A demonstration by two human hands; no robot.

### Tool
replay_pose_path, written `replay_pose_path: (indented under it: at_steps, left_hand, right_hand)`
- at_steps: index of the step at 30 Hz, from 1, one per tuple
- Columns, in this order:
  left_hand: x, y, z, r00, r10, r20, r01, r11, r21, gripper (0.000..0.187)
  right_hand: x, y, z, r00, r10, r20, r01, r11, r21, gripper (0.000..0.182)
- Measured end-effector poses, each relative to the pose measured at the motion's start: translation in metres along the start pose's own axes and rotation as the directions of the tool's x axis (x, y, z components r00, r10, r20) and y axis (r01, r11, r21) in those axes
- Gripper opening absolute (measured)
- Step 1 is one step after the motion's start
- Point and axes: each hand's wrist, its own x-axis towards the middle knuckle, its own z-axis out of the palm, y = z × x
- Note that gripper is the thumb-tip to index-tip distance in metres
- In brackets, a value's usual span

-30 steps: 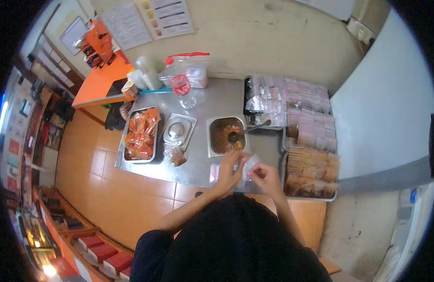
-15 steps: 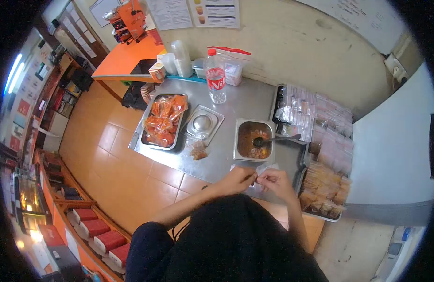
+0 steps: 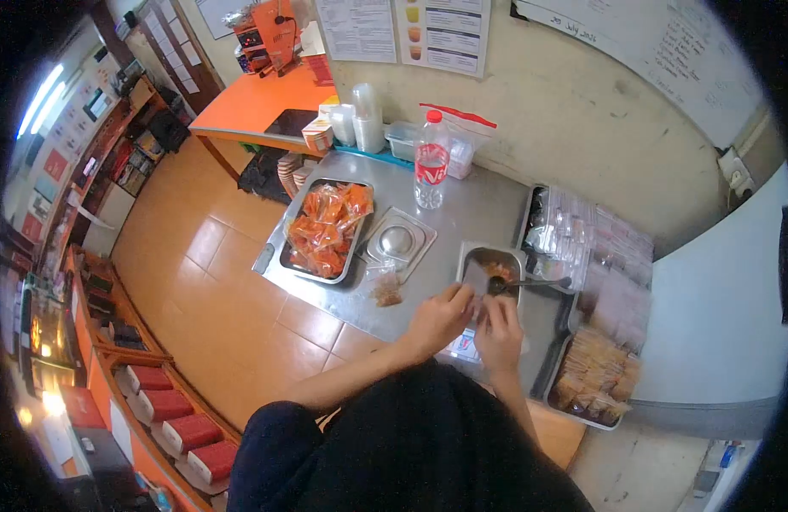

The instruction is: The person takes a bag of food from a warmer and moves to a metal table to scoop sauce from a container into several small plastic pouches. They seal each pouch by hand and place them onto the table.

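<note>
Since the earlier frame both hands have risen from the table edge to the near rim of the steel sauce pan [image 3: 479, 253], right of frame centre. The left hand [image 3: 439, 317] and right hand [image 3: 499, 328] pinch a small clear plastic pouch [image 3: 477, 279] between closed fingertips, holding it over the pan. A spoon [image 3: 530, 282] rests in the pan, handle pointing right. A tray of orange packets [image 3: 324, 229] and a water bottle [image 3: 431, 171] stand further left

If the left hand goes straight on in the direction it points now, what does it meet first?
Probably the small clear bag at the left hand's fingertips, then the sauce pan just beyond; depth is unclear.
</note>
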Motion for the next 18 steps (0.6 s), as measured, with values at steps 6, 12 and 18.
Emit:
replay_pose_path:
  at_steps: [6, 12, 18]
  left_hand:
    - [-0.005, -0.013, -0.004, 0.967, 0.218, -0.128, -0.199, 0.969, 0.148, 0.03]
    - [-0.013, -0.034, -0.003, 0.954, 0.258, -0.153, -0.251, 0.966, 0.063, 0.039]
    - [0.008, -0.055, -0.039, 0.916, -0.226, 0.33, 0.4, 0.558, -0.727, 0.02]
  right_hand:
    - [0.005, -0.001, 0.015, 0.942, 0.332, -0.052, -0.303, 0.906, 0.297, 0.008]
    - [0.003, 0.007, 0.023, 0.556, 0.644, 0.526, -0.69, 0.004, 0.724, 0.005]
    - [0.005, 0.005, 0.035, 0.732, 0.339, 0.591, -0.678, 0.28, 0.679, 0.008]
